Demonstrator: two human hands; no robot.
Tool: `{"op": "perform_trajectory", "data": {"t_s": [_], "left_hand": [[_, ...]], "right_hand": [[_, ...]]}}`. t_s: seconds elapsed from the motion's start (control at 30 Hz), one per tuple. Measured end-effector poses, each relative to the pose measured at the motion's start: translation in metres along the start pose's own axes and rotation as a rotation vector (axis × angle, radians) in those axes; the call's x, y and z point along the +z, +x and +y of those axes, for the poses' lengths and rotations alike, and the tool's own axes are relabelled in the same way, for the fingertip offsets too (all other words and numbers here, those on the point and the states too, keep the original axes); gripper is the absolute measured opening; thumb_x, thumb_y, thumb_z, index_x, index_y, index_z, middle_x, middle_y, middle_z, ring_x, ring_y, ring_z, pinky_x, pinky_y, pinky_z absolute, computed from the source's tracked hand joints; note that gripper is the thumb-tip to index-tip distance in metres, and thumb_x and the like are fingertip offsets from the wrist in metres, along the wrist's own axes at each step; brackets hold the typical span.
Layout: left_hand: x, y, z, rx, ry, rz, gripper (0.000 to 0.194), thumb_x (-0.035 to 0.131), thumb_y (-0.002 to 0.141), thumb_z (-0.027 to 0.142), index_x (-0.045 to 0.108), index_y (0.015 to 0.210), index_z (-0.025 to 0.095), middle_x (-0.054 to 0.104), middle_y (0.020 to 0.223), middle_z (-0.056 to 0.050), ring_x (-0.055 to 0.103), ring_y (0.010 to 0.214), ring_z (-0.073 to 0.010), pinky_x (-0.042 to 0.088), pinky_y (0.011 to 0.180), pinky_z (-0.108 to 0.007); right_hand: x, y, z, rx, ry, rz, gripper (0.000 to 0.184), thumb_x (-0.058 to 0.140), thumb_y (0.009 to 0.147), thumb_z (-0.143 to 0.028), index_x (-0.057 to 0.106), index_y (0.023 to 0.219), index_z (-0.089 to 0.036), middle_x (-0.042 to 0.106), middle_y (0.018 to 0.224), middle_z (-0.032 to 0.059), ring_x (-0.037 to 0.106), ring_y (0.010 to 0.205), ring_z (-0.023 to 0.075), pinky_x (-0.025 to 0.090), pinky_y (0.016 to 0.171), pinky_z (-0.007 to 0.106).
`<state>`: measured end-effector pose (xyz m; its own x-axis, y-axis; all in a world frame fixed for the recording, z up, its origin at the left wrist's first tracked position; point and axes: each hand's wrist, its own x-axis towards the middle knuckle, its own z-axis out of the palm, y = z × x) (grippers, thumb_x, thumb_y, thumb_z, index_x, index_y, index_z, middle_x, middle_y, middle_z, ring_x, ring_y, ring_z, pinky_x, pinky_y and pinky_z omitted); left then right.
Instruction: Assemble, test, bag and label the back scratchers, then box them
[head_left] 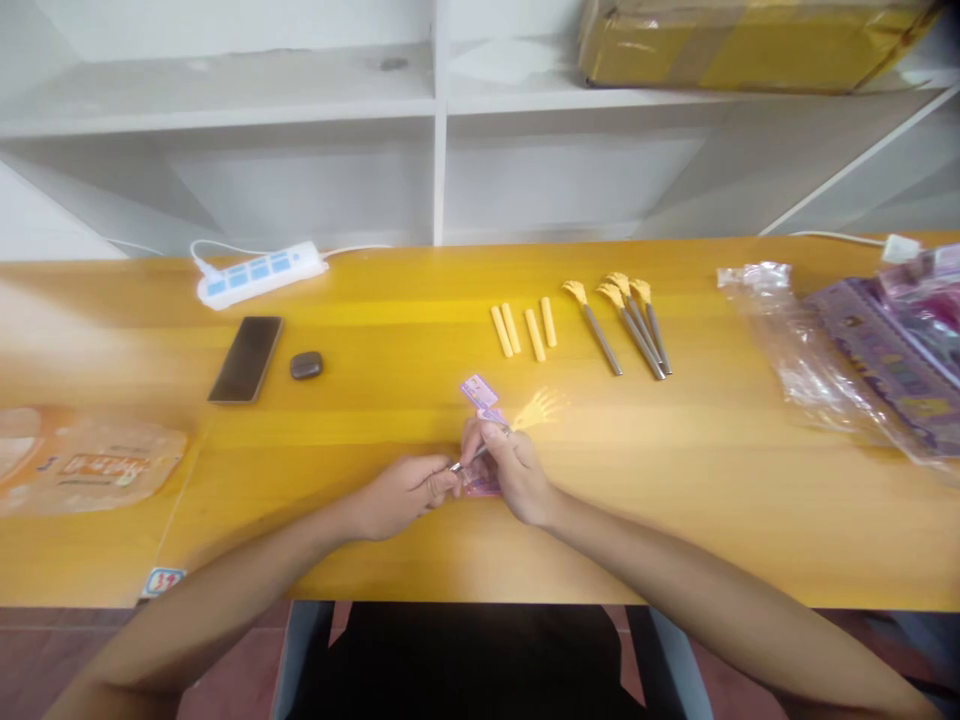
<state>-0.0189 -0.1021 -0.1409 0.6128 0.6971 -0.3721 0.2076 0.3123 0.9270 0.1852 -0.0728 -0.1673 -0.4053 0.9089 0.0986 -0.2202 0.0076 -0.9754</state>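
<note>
Pinching the back scratcher by its metal rod in left hand and right hand, close together; could slip through uneven pulling and crease the purple card just beyond both.

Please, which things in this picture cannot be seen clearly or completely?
- Head view: grey stick, partly hidden by fingers of the left hand and right hand.
- Head view: its yellow end, blurred.
- Head view: print on the purple card, too small.
- Head view: box, cut by the top edge.
- Head view: orange-white bag, cut by the left edge.
</note>
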Motion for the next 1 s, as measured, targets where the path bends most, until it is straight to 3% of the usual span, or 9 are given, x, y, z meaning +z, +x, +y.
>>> {"op": "perform_trajectory", "data": {"t_s": [0.17, 0.33, 0.53, 0.63, 0.83, 1.0], "left_hand": [[0.014, 0.003, -0.006, 0.032, -0.244, -0.017, 0.052, 0.053, 0.102, 0.069, 0.043, 0.085, 0.022, 0.032, 0.067, 0.01, 0.024, 0.054, -0.0076, 0.022, 0.05, -0.023], [0.006, 0.003, 0.003, 0.005, -0.21, -0.075, 0.051, 0.052, 0.103, 0.07, 0.048, 0.094, 0.02, 0.033, 0.07, 0.01, 0.024, 0.054, -0.0077, 0.022, 0.049, -0.022], [-0.009, -0.002, 0.007, -0.023, -0.064, -0.099, 0.05, 0.054, 0.103, 0.07, 0.05, 0.096, 0.02, 0.038, 0.078, 0.006, 0.029, 0.062, -0.009, 0.028, 0.054, -0.023], [-0.007, -0.004, 0.004, -0.064, -0.066, -0.135, 0.05, 0.051, 0.104, 0.07, 0.053, 0.105, 0.02, 0.037, 0.078, 0.006, 0.028, 0.063, -0.0096, 0.027, 0.055, -0.023], [0.002, -0.003, 0.0, -0.103, -0.147, -0.097, 0.054, 0.051, 0.101, 0.075, 0.04, 0.093, 0.023, 0.031, 0.074, 0.009, 0.023, 0.059, -0.0079, 0.02, 0.051, -0.022], [0.009, 0.0, -0.001, -0.11, -0.179, -0.046, 0.059, 0.052, 0.097, 0.081, 0.037, 0.088, 0.024, 0.031, 0.07, 0.011, 0.021, 0.055, -0.0064, 0.017, 0.048, -0.022]], "right_hand": [[0.001, 0.0, -0.01, 0.013, 0.013, -0.078, 0.062, 0.044, 0.11, -0.064, 0.065, 0.073, -0.019, 0.056, 0.063, 0.0006, 0.053, 0.055, 0.0118, 0.038, 0.053, 0.026], [-0.002, 0.002, -0.014, 0.065, -0.005, -0.084, 0.064, 0.044, 0.108, -0.07, 0.066, 0.077, -0.018, 0.059, 0.06, 0.001, 0.054, 0.052, 0.0124, 0.037, 0.054, 0.027], [-0.026, 0.017, -0.022, 0.035, 0.007, 0.189, 0.063, 0.058, 0.097, -0.079, 0.069, 0.078, -0.02, 0.057, 0.067, 0.0023, 0.047, 0.057, 0.0135, 0.037, 0.053, 0.028], [-0.038, 0.023, -0.032, 0.001, -0.031, 0.258, 0.064, 0.056, 0.097, -0.08, 0.068, 0.076, -0.02, 0.051, 0.064, 0.0017, 0.045, 0.058, 0.0144, 0.036, 0.052, 0.028], [-0.051, 0.029, -0.04, 0.023, -0.15, 0.238, 0.065, 0.061, 0.095, -0.079, 0.067, 0.071, -0.019, 0.037, 0.057, -0.0032, 0.032, 0.052, 0.0105, 0.024, 0.051, 0.027], [-0.052, 0.03, -0.031, 0.014, -0.153, 0.226, 0.067, 0.06, 0.094, -0.081, 0.066, 0.069, -0.019, 0.049, 0.062, 0.0003, 0.041, 0.056, 0.0121, 0.028, 0.052, 0.027]]}}
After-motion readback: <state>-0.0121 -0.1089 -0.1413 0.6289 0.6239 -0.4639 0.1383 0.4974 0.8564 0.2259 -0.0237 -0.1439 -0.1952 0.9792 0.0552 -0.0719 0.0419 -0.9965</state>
